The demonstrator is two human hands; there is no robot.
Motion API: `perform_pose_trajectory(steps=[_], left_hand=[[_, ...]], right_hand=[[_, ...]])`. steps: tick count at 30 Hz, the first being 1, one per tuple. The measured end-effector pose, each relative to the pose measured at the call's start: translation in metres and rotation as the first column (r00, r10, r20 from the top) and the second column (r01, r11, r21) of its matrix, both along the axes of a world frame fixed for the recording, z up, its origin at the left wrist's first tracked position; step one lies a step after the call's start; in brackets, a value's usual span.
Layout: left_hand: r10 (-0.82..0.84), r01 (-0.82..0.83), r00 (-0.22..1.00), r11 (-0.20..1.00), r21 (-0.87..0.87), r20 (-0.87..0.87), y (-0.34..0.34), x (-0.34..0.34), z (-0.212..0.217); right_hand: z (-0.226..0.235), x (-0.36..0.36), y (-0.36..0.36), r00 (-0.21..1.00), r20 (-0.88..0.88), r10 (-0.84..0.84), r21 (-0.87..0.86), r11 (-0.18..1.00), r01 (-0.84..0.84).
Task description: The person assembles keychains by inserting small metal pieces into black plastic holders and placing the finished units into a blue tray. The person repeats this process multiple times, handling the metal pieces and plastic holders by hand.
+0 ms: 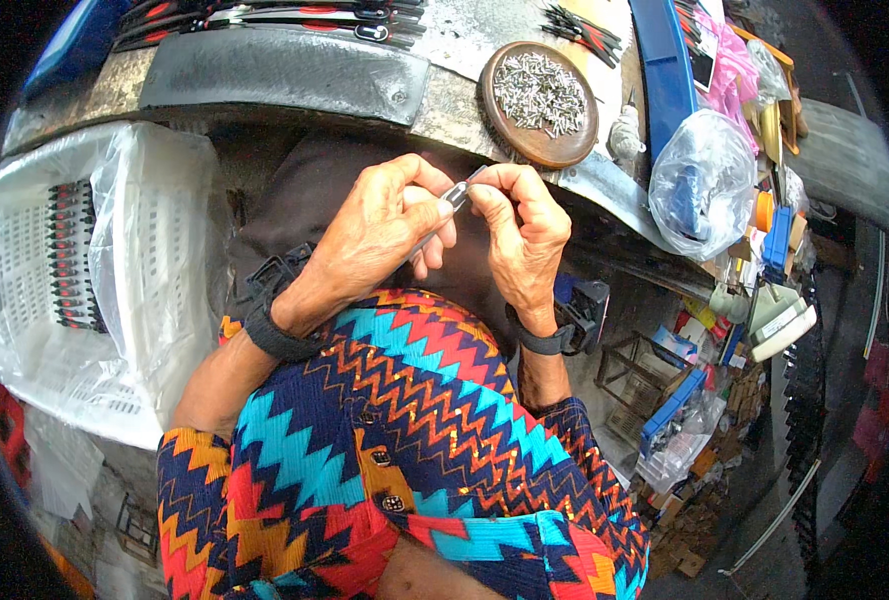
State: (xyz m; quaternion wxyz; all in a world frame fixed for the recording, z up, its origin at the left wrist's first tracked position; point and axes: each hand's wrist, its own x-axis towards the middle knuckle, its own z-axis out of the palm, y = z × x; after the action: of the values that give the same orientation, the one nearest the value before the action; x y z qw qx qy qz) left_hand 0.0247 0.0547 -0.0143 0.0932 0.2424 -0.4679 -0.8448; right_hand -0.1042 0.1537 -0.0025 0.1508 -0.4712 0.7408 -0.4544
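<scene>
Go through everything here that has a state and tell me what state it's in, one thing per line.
Left hand: pinched shut on the metal strip.
Right hand: pinching the strip's upper end.
Metal strip: held between both hands, tilted.
Round wooden tray: heaped with small metal pins.
White crate: lined with clear plastic, dark pieces stacked inside.
Clear plastic bag: bulging, closed at top.

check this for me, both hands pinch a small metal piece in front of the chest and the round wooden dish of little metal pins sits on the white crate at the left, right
Not quite. In the head view the left hand and right hand do pinch the small metal piece, but the round wooden dish of pins sits on the worn grey workbench just beyond the hands. The white crate, at the left, holds a plastic liner and a row of dark pieces.
</scene>
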Motion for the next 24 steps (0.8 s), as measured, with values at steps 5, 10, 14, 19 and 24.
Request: perform_pose_trajectory(steps=[5,10,14,19,24], left_hand=[[0.023,-0.023,1.0,1.0,-0.002,-0.015,0.001,0.0,-0.003],[0.065,-0.065,0.998,0.997,0.039,0.017,0.005,-0.002,-0.002],[0.026,-0.025,0.998,1.0,-0.018,0.055,0.006,0.001,0.0],[0.004,-0.003,1.0,0.998,-0.068,0.022,0.002,0.001,0.003],[-0.022,0.023,1.0,0.999,-0.036,0.005,-0.001,0.002,0.007]], right_hand=[[-0.007,-0.002,-0.004,0.944,-0.326,0.047,-0.103,0.991,-0.084],[-0.01,-0.001,-0.002,0.878,-0.472,0.081,-0.105,0.983,-0.147],[-0.01,0.003,0.001,0.982,-0.183,0.05,-0.131,0.989,-0.075],[-0.005,0.006,0.013,0.958,0.281,-0.05,-0.029,0.998,0.061],[-0.006,0.002,0.015,0.776,0.63,-0.04,-0.031,0.997,0.076]])
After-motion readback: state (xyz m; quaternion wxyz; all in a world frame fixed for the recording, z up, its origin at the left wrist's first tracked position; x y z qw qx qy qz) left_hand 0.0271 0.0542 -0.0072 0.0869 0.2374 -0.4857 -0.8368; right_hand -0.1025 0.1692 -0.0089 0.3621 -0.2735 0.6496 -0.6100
